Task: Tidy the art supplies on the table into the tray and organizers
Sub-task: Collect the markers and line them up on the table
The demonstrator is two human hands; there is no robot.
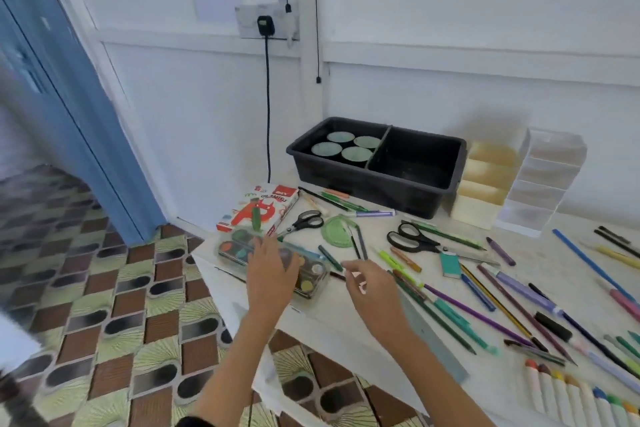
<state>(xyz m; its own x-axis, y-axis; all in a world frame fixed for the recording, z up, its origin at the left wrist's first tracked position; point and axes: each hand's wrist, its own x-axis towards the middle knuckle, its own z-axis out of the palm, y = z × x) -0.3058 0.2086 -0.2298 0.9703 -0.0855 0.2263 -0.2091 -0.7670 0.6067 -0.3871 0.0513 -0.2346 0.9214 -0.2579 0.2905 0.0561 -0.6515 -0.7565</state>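
Left grip (272,267) is relaxed, fingers spread flat over the paint palette (313,276), out in front and to the left of the black tray (346,180); touching it or just above it, I can't tell. Right grip (369,282) sits just beside it, fingers curled in near a dark pencil (330,257), and whether it's pinching anything I can't call from here. So where are we? Early days, I'd say. Sweeping across: left-front of the tray, the oil pastels box (258,208) lies out on the surface (329,319), then the small scissors (304,220) and the green protractor (337,230). The tray itself has four pale round pots (346,148) in its left compartment, and the right compartment shows only its dark floor. Straight in front of the tray are the big scissors (412,239) and a teal eraser (452,263). Then a wide scatter of pencils and markers (478,312) runs off to the tray's right-front. Just right of the tray stand the cream organizer (485,184) and the clear organizer (540,184), their slots unfilled as far as I can see. Far right-front, a row of crayons (568,395). Nearly everything is left to sort.
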